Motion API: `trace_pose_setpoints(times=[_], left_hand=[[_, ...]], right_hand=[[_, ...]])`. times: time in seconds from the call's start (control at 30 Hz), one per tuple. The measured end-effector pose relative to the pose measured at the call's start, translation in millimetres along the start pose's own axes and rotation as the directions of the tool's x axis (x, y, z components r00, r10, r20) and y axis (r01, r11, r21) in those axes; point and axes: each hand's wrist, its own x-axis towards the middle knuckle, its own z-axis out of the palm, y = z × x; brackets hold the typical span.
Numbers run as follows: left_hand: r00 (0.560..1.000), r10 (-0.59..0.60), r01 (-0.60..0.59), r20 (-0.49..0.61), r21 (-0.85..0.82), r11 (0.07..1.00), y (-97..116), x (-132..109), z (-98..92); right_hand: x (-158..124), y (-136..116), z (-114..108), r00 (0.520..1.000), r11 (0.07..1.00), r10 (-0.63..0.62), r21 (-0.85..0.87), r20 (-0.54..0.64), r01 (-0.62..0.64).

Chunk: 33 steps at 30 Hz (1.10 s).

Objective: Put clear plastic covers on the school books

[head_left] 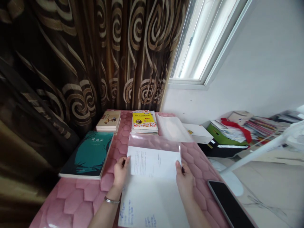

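Observation:
White printed paper (152, 163) lies over a clear plastic sleeve (154, 139), whose top edge shows beyond it. My left hand (121, 171) pinches the left edge of the paper, thumb on top. On the opposite edge, my right hand (184, 177) grips the paper the same way. Below the printed part, a white sheet with blue handwriting (152, 202) reaches toward me; I cannot tell whether it is a separate sheet. A dark green book (92, 155) is to the left of my left hand.
Small books (108, 121) and a stack with a yellow cover (143, 122) stand at the back of the pink table (73, 199). More clear sleeves (174, 126) lie beside them. A phone (228, 202), white lamp (251, 158), white box (198, 133) and green bin (223, 136) are at right.

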Motion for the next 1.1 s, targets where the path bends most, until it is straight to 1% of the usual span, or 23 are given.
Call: trace_pose_setpoints(times=[0.13, 0.23, 0.33, 0.4, 0.47, 0.6, 0.67, 0.73, 0.8, 0.97, 1.03, 1.1], left_hand=[[0.999, 0.018, -0.017, -0.041, 0.031, 0.999, -2.7, 0.8, 1.7], [0.998, 0.007, -0.009, -0.054, -0.033, 0.999, -4.3, 2.2, 2.0], [1.000, 0.008, -0.011, -0.028, -0.113, 0.993, -4.2, 4.2, 2.9], [1.000, 0.017, -0.019, -0.015, -0.135, 0.991, -4.1, 5.3, 4.6], [0.999, 0.026, -0.029, -0.037, -0.109, 0.994, -4.7, 6.1, 6.9], [0.989, 0.054, -0.052, -0.139, 0.022, 0.998, -6.9, 6.1, 11.0], [0.985, 0.061, -0.053, -0.159, 0.055, 0.997, -6.8, 5.5, 12.0], [0.984, 0.054, -0.046, -0.169, 0.054, 0.998, -5.6, 4.4, 12.2], [0.985, 0.042, -0.038, -0.166, 0.025, 0.999, -3.9, 2.7, 11.7], [0.995, 0.031, -0.041, -0.095, -0.101, 0.994, -2.5, -1.4, 9.1], [0.996, 0.029, -0.039, -0.090, -0.110, 0.993, -3.5, -1.8, 8.4], [0.994, 0.037, -0.046, -0.105, -0.085, 0.995, -4.4, -1.5, 8.4]], right_hand=[[-1.9, 3.5, 0.5, 1.000, 1.000, 0.003, 0.000, -0.008, -0.003], [-3.2, 1.5, 0.3, 1.000, 1.000, 0.027, 0.015, 0.004, -0.027], [-4.3, -1.0, -0.3, 0.999, 0.999, 0.038, 0.021, 0.006, -0.038], [-5.3, -2.5, -1.1, 0.999, 0.999, 0.034, 0.018, -0.006, -0.034], [-6.3, -4.5, -2.3, 0.999, 0.999, 0.044, 0.004, -0.015, -0.044], [-7.7, -8.3, -5.0, 0.997, 0.997, 0.077, -0.017, -0.009, -0.077], [-7.8, -7.9, -5.9, 0.997, 0.997, 0.075, -0.003, 0.011, -0.075], [-7.8, -6.0, -6.3, 0.998, 0.998, 0.061, 0.013, 0.024, -0.061], [-8.1, -3.8, -6.5, 0.998, 0.999, 0.048, 0.008, 0.032, -0.048], [-9.8, -4.7, -6.3, 1.000, 0.999, 0.018, -0.031, 0.012, -0.018], [-10.7, -7.5, -6.3, 1.000, 0.999, 0.016, -0.030, 0.002, -0.016], [-11.5, -10.6, -6.4, 1.000, 0.999, 0.027, -0.028, 0.001, -0.026]])
